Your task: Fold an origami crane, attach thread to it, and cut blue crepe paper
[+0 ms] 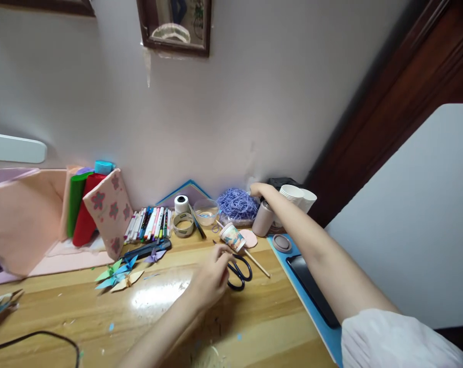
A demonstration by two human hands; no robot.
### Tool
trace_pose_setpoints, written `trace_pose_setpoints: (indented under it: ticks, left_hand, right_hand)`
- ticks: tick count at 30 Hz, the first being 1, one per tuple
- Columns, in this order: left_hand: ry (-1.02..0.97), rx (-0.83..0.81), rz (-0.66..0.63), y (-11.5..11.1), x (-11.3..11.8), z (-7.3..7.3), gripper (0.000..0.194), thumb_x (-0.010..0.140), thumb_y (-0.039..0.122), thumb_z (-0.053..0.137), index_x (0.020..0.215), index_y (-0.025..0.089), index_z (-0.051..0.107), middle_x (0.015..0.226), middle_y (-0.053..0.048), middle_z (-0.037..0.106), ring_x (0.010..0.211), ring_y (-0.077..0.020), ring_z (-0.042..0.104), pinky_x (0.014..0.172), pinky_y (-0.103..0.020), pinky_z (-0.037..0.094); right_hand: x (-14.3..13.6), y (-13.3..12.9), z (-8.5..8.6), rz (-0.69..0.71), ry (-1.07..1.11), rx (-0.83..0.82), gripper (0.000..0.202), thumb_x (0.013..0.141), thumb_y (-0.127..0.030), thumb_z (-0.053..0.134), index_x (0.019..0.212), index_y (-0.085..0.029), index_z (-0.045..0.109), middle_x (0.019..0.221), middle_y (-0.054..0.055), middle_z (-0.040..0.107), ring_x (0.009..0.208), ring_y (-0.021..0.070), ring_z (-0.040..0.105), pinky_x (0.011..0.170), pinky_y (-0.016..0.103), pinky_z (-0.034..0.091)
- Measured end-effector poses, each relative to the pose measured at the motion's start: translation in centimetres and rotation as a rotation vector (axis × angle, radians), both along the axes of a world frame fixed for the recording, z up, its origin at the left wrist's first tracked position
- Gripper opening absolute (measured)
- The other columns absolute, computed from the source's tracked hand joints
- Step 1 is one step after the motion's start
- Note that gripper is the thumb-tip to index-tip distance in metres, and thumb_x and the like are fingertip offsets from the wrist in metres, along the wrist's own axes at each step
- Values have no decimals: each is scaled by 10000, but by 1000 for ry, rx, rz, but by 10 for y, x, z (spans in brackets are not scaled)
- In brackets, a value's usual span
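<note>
Curling over the black-handled scissors (240,273), my left hand (213,276) is covering their middle; its fingers are bunching, but I cannot tell whether they are gripping. The scissors are lying on the bench (269,327) near a patterned cup (233,236). My right hand (261,189) is reaching between purple yarn (238,204) and white cups (291,193), above a bottle (263,219); I cannot tell its fingers' state.

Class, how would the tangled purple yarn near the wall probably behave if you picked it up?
The purple yarn is probably floppy, since it lies in loose, curling loops. It looks light for its bulk, being a heap of thin strands. Pulling one strand would likely drag others along, as they cross and tangle.
</note>
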State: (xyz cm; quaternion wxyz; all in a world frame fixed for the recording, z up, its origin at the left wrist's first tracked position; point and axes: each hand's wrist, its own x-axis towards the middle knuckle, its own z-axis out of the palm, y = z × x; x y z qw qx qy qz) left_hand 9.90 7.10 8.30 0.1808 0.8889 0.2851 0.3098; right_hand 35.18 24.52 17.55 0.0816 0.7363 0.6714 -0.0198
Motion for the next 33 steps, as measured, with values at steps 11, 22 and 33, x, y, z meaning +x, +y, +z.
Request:
trace_pose_setpoints:
  ticks: [11, 22, 33]
  left_hand:
    - [-329, -207, 272, 39, 34, 48, 356, 852, 289, 485, 1183, 172, 426, 1178, -108, 488, 1115, -214, 477, 961, -391, 385]
    - [-842, -680, 235, -16, -27, 83, 631, 749, 387, 645, 1279, 195, 361, 1303, -126, 452, 1114, -229, 519, 934, -346, 419]
    - [-759, -935, 166, -28, -80, 88, 352, 733, 170, 562, 1083, 151, 583, 991, -55, 643, 860, -165, 580, 733, -232, 435]
  right_hand:
    - [-36, -65, 40, 48, 271, 687, 323, 900, -394, 432, 929, -156, 648, 1038, 112, 636, 956, 216, 587, 796, 304, 424]
    - [-144, -185, 25, 320, 1167, 819, 82, 752, -203, 638, 820, -201, 591, 753, -9, 600, 618, 115, 488, 586, 248, 399]
    - [-176, -198, 4, 372, 1224, 716, 64, 828, -197, 544, 812, -201, 605, 804, 13, 577, 799, 162, 528, 716, 286, 404]
